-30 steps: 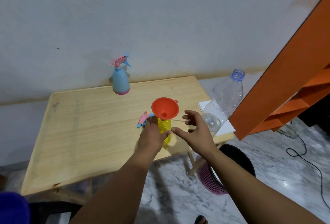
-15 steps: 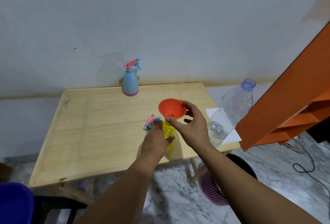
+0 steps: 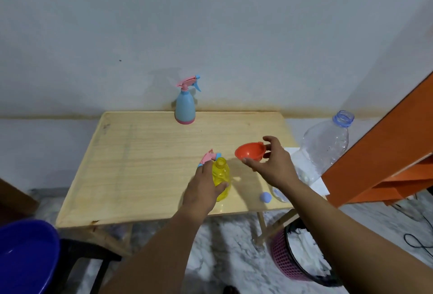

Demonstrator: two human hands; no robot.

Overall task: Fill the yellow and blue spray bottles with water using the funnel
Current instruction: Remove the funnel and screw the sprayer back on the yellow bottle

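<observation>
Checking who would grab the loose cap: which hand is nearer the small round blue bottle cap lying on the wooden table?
Right. The right hand hovers just above the small round blue bottle cap, holding the orange funnel; the left hand sits farther left, gripping the yellow bottle.

You see a pale wooden table (image 3: 145,176) with matt, visible grain, a translucent yellow plastic spray bottle (image 3: 221,177), a smooth orange plastic funnel (image 3: 249,153), an opaque matt blue plastic spray bottle (image 3: 185,107) and a glossy clear plastic water bottle (image 3: 325,146).
</observation>
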